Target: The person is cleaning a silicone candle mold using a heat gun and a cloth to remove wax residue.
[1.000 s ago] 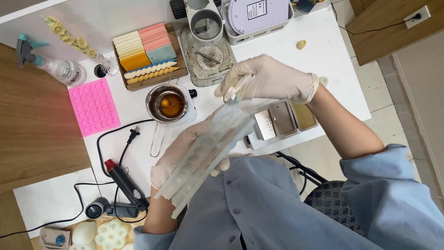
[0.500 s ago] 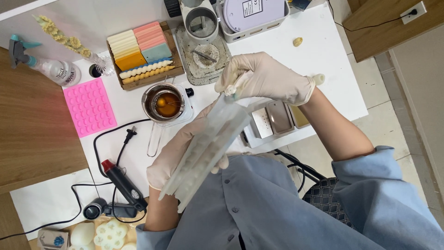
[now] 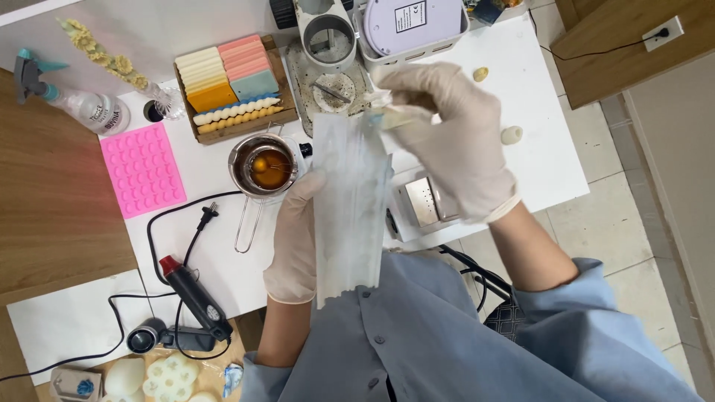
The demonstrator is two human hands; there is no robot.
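Translucent crinkly bag [image 3: 350,208] held by gloved left hand [image 3: 298,238].

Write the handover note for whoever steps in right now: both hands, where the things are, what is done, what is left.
Left hand, gloved: holds the clear bag along its side, upright over the table edge.
Right hand, gloved: pinches the bag's top, with a small pale piece at the fingertips; whether it is in the bag yet cannot be told.
On the white table: metal pot of amber liquid, pink mould, tray of coloured bars, heat gun, two small pale pieces to the right.
Done: bag is up and its top is in hand.
Left: the pot is full, the mould looks empty.
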